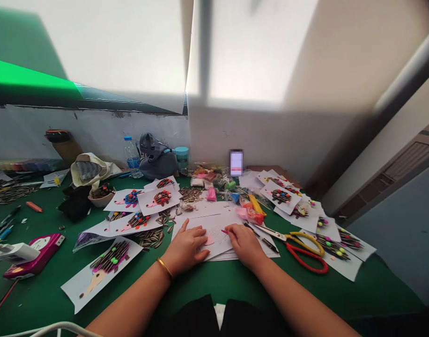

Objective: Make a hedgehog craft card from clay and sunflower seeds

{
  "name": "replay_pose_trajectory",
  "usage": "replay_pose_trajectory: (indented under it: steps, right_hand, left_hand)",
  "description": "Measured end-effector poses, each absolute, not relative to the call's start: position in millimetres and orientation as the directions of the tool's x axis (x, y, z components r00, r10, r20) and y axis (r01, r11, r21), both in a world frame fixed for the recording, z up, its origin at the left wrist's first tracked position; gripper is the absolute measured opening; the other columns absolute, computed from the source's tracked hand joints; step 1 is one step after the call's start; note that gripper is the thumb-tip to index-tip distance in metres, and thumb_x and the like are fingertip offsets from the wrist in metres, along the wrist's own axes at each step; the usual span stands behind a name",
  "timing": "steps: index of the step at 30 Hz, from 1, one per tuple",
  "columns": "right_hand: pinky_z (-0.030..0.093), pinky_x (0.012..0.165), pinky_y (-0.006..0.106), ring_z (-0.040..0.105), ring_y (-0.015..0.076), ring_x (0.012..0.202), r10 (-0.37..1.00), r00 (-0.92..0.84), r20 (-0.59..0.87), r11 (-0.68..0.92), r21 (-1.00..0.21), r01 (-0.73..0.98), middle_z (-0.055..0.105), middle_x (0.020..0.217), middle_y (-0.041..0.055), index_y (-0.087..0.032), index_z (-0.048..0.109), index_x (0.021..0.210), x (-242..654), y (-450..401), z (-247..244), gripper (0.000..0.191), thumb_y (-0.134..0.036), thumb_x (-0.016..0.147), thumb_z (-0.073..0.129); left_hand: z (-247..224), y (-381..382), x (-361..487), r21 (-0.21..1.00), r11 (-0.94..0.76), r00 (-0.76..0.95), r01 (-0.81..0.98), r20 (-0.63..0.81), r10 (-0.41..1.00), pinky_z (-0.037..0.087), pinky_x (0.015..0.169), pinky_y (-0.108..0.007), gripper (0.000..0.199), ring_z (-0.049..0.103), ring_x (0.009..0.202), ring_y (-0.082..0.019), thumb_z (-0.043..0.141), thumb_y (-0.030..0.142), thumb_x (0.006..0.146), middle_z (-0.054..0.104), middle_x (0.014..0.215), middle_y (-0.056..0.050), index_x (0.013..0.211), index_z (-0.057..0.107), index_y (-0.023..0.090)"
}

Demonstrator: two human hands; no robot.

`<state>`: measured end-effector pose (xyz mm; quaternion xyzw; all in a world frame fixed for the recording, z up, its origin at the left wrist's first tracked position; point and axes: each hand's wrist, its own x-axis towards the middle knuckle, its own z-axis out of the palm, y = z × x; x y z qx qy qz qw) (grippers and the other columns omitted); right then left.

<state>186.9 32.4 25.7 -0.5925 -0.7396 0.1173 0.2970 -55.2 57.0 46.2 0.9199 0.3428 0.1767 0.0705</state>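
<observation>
A white sheet (200, 255) lies in front of me with a dotted rounded outline (219, 235) drawn on it. A flat pink patch (209, 240), which looks like modelling clay, covers the outline's left end. My left hand (188, 245) rests on the sheet with its fingers spread, fingertips beside the pink patch. At the outline's right side my right hand (243, 241) is closed in a pinch. A small strip of pink clay (225, 230) shows at its fingertips, over the drawing. Beneath the sheet lie other white papers (218, 210).
Finished-looking hedgehog pictures with seeds and coloured balls (111, 262) lie at left; more hedgehog cards (281, 196) lie at right. Large scissors (306, 250) and a black pen (269, 244) are by my right hand. Sunflower seeds (153, 238), clay packets (253, 213) and a phone (236, 162) stand or lie beyond.
</observation>
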Motion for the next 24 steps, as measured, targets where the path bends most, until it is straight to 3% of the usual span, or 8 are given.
replay_pose_trajectory:
  steps: [9,24]
  right_hand:
    - [0.037,0.088,0.032,0.060,0.0192,0.098,0.944,-0.127,0.303,0.278,-0.531,0.800,0.069,0.102,0.0041,-0.022,0.060,0.097,187.2,32.8,24.4,0.020,-0.023,0.097,0.040]
    - [0.038,0.088,0.031,0.060,0.0186,0.097,0.945,-0.128,0.302,0.275,-0.516,0.811,0.069,0.102,0.0040,-0.022,0.059,0.096,187.4,33.1,24.6,0.019,-0.023,0.097,0.041]
  left_hand:
    - [46.1,54.2,-53.5,0.229,-0.751,0.703,0.619,0.264,0.660,0.010,0.117,-0.059,0.035,0.054,0.123,-0.029,0.067,0.039,0.079,0.065,0.124,-0.009,0.111,0.065,0.024]
    - [43.0,54.5,-57.0,0.195,-0.787,0.730,0.586,0.295,0.617,0.007,0.119,-0.056,0.034,0.058,0.120,-0.027,0.067,0.038,0.079,0.068,0.120,-0.005,0.111,0.066,0.027]
